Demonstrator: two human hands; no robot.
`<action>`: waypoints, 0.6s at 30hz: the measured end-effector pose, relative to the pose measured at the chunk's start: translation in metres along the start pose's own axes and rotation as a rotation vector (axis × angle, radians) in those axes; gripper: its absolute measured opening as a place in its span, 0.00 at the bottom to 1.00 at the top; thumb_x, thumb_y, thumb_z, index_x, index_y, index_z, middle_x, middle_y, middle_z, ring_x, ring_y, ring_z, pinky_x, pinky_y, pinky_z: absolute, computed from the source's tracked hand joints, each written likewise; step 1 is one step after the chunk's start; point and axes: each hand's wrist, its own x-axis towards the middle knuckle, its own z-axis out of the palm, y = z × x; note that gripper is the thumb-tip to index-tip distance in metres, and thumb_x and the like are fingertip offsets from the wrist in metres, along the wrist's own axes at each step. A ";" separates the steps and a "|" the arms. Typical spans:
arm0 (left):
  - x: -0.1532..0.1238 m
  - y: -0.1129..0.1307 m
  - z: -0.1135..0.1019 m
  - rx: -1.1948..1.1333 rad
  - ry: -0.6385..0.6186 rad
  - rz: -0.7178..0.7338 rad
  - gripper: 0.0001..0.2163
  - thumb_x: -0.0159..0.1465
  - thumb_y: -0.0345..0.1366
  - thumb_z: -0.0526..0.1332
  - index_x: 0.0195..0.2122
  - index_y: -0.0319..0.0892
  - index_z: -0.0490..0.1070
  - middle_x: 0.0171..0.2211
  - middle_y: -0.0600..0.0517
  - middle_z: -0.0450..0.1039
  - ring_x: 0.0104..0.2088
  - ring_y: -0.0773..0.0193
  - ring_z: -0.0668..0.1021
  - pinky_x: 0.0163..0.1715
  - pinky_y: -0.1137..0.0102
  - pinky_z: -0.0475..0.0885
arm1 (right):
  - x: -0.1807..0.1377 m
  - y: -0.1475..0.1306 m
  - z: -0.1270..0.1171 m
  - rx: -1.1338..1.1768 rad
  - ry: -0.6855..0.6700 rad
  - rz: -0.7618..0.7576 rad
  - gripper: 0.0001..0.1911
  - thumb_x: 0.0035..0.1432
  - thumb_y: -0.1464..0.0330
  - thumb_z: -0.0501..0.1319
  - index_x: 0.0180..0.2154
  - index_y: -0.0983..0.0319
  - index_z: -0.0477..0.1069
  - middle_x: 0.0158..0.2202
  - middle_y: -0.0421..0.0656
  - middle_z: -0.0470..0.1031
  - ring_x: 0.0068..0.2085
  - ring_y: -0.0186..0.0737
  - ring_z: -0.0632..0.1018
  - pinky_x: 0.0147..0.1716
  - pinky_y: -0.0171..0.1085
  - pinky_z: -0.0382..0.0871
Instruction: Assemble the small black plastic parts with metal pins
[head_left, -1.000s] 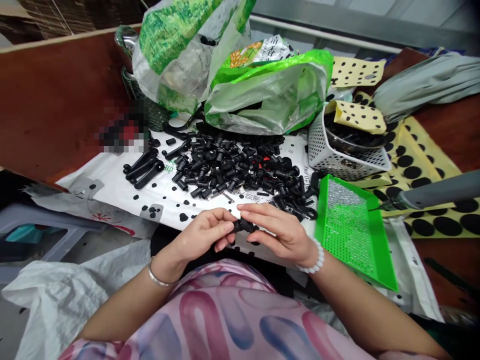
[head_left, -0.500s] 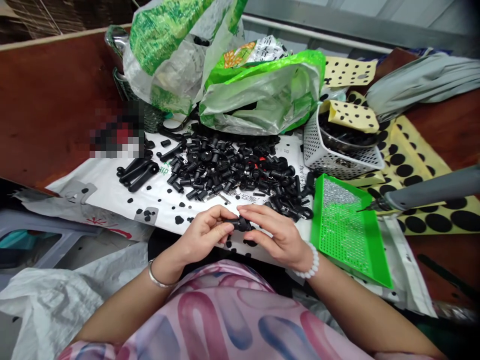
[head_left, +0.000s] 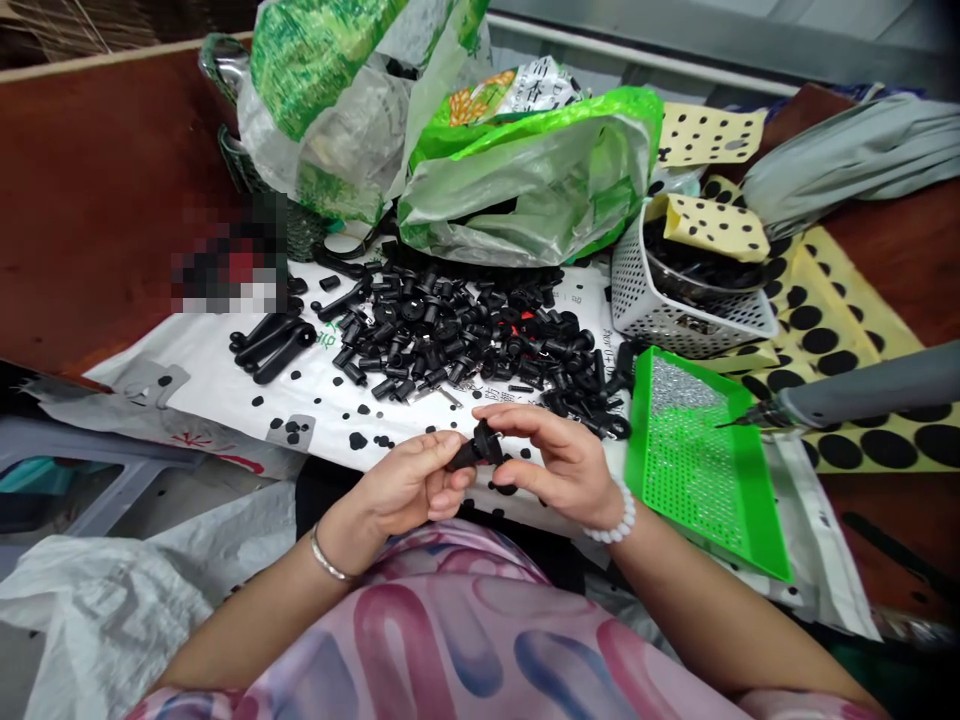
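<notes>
My left hand (head_left: 414, 482) pinches the narrow end of a black plastic part (head_left: 482, 446) between thumb and fingers, low over the front edge of the white sheet. The part has a stem and a wider, disc-like end, which tilts up to the right. Around that wider end curl the fingertips and thumb of my right hand (head_left: 559, 462). Just beyond both hands spreads a pile of small black plastic parts (head_left: 450, 330), with a few red bits among them. Several longer black handles (head_left: 276, 345) lie left of the pile.
A green perforated tray (head_left: 754, 500) with small silvery pieces stands at right, with a grey power screwdriver (head_left: 862, 385) pointing over it. Behind are a white basket (head_left: 637, 285) and green-white plastic bags (head_left: 540, 200). Yellow sheets (head_left: 847, 310) with black dots lie far right.
The black part has turned in my hands, so its wider end now tilts up and shows more. My left fingers have shifted their hold along the stem.
</notes>
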 end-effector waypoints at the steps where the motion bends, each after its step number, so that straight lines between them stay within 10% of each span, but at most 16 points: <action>1: 0.000 0.000 0.001 0.005 0.007 0.014 0.13 0.58 0.44 0.61 0.31 0.39 0.64 0.21 0.57 0.62 0.14 0.79 0.61 0.13 0.81 0.53 | 0.000 -0.001 0.001 0.034 0.010 0.038 0.14 0.55 0.68 0.63 0.44 0.61 0.70 0.46 0.50 0.74 0.47 0.43 0.76 0.47 0.44 0.71; 18: -0.005 0.000 0.000 0.393 0.042 0.228 0.12 0.59 0.43 0.61 0.34 0.38 0.64 0.20 0.56 0.67 0.14 0.77 0.65 0.14 0.80 0.57 | 0.002 -0.006 0.002 0.025 0.005 0.044 0.06 0.57 0.76 0.58 0.37 0.62 0.71 0.39 0.47 0.75 0.42 0.38 0.76 0.43 0.40 0.72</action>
